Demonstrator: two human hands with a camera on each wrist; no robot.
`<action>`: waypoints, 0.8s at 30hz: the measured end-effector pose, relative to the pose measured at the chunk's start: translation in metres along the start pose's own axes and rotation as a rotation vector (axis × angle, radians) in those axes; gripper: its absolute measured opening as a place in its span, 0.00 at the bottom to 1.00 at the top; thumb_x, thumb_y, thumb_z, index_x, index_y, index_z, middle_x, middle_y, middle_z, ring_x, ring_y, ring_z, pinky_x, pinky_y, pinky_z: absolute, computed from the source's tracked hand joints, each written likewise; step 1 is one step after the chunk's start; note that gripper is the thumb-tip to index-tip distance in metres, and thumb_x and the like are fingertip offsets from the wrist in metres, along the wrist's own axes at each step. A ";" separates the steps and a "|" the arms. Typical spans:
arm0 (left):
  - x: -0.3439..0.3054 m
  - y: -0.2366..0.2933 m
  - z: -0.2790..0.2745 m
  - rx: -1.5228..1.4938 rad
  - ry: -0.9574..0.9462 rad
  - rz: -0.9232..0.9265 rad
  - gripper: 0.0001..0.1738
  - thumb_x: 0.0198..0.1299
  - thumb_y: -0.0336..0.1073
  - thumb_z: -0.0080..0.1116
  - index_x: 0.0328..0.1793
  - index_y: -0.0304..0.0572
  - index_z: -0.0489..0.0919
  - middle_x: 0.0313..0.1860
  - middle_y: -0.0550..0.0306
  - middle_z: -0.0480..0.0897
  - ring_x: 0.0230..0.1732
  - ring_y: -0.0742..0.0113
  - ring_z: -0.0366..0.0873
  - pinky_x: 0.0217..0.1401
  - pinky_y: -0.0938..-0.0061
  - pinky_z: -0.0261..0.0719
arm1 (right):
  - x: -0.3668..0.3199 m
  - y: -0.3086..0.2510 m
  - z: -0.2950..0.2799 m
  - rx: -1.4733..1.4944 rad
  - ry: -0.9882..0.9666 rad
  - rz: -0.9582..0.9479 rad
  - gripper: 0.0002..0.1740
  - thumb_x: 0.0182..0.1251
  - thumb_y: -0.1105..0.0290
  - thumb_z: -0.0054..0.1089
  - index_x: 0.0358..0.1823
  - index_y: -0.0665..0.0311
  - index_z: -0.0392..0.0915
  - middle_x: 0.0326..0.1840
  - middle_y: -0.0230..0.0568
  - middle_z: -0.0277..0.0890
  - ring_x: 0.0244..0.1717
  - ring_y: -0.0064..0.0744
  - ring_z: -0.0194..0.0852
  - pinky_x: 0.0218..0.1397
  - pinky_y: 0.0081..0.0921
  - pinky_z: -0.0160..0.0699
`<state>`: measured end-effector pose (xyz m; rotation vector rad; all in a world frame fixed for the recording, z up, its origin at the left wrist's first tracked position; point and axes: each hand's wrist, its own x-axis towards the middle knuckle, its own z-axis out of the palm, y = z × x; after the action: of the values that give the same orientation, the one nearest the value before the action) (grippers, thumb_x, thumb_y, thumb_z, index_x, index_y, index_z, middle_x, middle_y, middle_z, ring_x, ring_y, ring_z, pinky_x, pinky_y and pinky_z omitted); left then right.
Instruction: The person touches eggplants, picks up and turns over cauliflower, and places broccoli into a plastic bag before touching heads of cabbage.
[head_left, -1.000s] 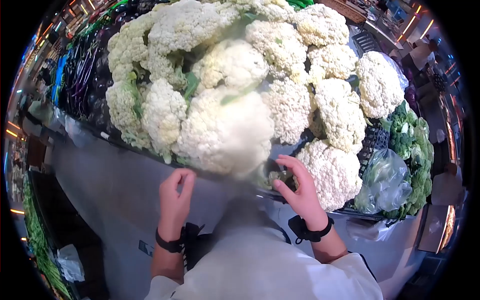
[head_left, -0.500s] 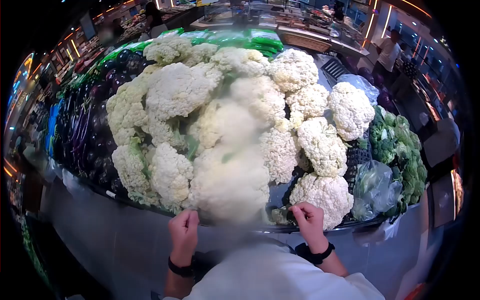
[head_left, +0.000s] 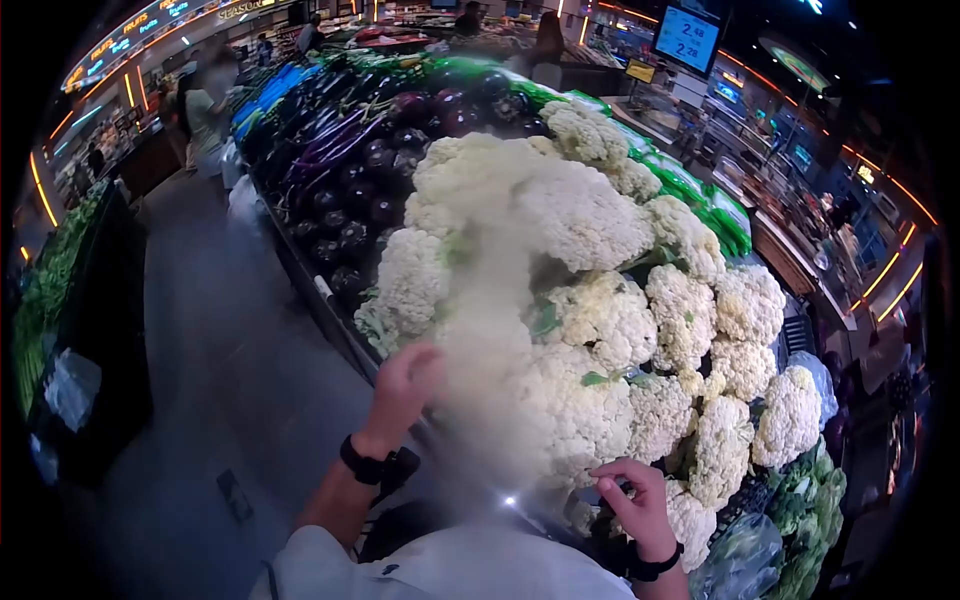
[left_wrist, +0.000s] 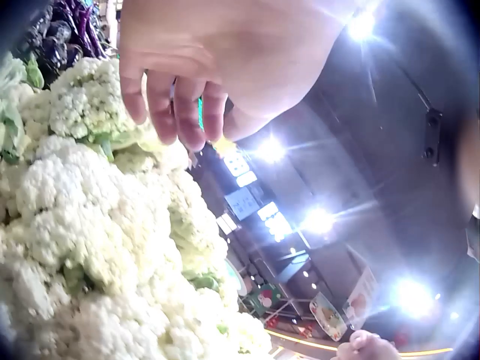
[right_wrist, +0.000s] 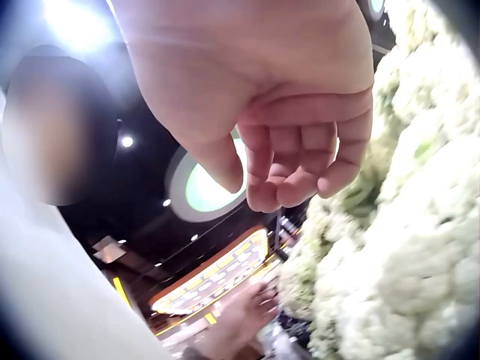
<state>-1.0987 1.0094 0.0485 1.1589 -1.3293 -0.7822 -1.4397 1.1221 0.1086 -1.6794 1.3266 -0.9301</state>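
Note:
A big heap of white cauliflowers fills the stall in front of me. My left hand is raised at the near left edge of the heap, holding nothing. In the left wrist view its fingers hang loosely bent beside the cauliflower heads. My right hand hovers at the near right side, close over a cauliflower. The right wrist view shows its fingers loosely curled with nothing between them. A hazy blur covers the middle of the head view and hides part of the heap.
Dark purple eggplants lie left of the cauliflowers, and green bagged vegetables behind them. Broccoli and a plastic-wrapped vegetable sit at the right. Grey floor runs along the left, beside another stand of greens.
The head view has swung left and up, showing more eggplants and the aisle. My left hand has lifted, its fingers loosened from a fist. My right hand stays by the near right cauliflowers.

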 end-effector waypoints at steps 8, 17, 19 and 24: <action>0.133 -0.116 -0.056 -0.365 0.546 -0.262 0.23 0.74 0.46 0.53 0.65 0.35 0.76 0.59 0.57 0.81 0.59 0.66 0.77 0.63 0.70 0.73 | 0.225 -0.046 0.133 0.071 -0.027 -0.291 0.25 0.69 0.67 0.66 0.63 0.66 0.70 0.52 0.44 0.78 0.52 0.36 0.79 0.52 0.30 0.80; 0.156 -0.149 -0.046 -0.674 0.186 -0.330 0.25 0.76 0.49 0.48 0.68 0.37 0.73 0.60 0.50 0.81 0.60 0.62 0.79 0.62 0.70 0.77 | 0.314 0.007 0.236 0.137 -0.017 -0.078 0.42 0.57 0.65 0.76 0.69 0.69 0.62 0.61 0.54 0.73 0.59 0.46 0.76 0.62 0.38 0.77; 0.149 -0.148 -0.052 -0.679 0.209 -0.325 0.26 0.78 0.49 0.44 0.70 0.38 0.72 0.63 0.52 0.80 0.62 0.63 0.79 0.65 0.69 0.75 | 0.288 -0.025 0.235 0.071 0.022 -0.012 0.42 0.57 0.66 0.76 0.70 0.70 0.62 0.61 0.56 0.73 0.60 0.48 0.76 0.64 0.40 0.75; 0.116 -0.087 -0.064 -0.607 0.238 -0.265 0.26 0.77 0.49 0.46 0.69 0.37 0.72 0.63 0.52 0.80 0.61 0.62 0.80 0.64 0.67 0.76 | 0.247 -0.044 0.240 0.126 0.003 -0.024 0.46 0.57 0.66 0.76 0.72 0.74 0.59 0.66 0.60 0.70 0.67 0.51 0.70 0.71 0.38 0.68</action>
<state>-1.0048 0.8867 0.0121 0.9034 -0.6724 -1.1064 -1.1615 0.9193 0.0653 -1.6016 1.2265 -1.0095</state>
